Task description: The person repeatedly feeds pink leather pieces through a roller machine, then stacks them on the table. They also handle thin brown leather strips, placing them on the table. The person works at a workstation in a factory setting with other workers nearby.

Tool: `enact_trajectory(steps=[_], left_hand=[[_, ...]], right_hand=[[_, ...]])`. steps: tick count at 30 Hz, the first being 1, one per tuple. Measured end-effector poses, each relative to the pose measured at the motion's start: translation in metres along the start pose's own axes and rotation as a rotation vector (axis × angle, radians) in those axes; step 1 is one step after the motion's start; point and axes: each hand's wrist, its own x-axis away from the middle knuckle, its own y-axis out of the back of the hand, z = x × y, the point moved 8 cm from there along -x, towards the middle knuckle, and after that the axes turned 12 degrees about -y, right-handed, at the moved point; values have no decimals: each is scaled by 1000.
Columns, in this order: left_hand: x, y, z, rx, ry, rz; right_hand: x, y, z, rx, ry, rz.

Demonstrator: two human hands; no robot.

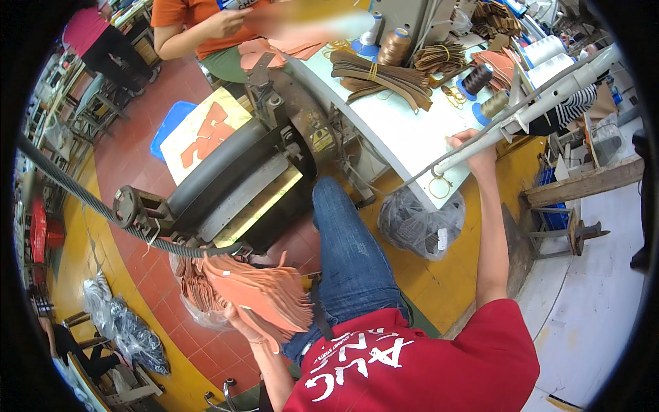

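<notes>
My left hand (237, 321) is closed around the lower edge of a thick stack of salmon-orange cut leather pieces (264, 292), beside my left thigh. A clear plastic bag (206, 316) sits under and behind the stack. My right arm reaches out to the white worktable (401, 137), where my right hand (477, 152) is at the right edge. Its fingers are pinched together, partly behind a white pole (508, 127); anything between them is too small to make out. Near that hand, yellow rubber bands (439, 185) lie at the table's front corner.
Banded brown strips (381, 79) and thread spools (395, 48) stand on the table. A dark machine (233, 172) is in front on the left, a grey hose (75, 192) crossing beside it. A co-worker in orange (189, 31) sits across. A filled plastic bag (422, 223) lies under the table.
</notes>
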Motion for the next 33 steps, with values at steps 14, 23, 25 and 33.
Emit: enact_trajectory(steps=[14,23,25,33], left_hand=[[1,-16,19,-47,121,190],[7,-50,6,-281,48,366],[20,-51,-7,-356,45,395],[53,-46,-41,276,291,625]], right_hand=[[122,72,-3,-237,50,-1009],[277,-197,136,-927,-65,902],[278,-208,148,-959,-20,1036],[318,-210,153,-1288,-922,1370]])
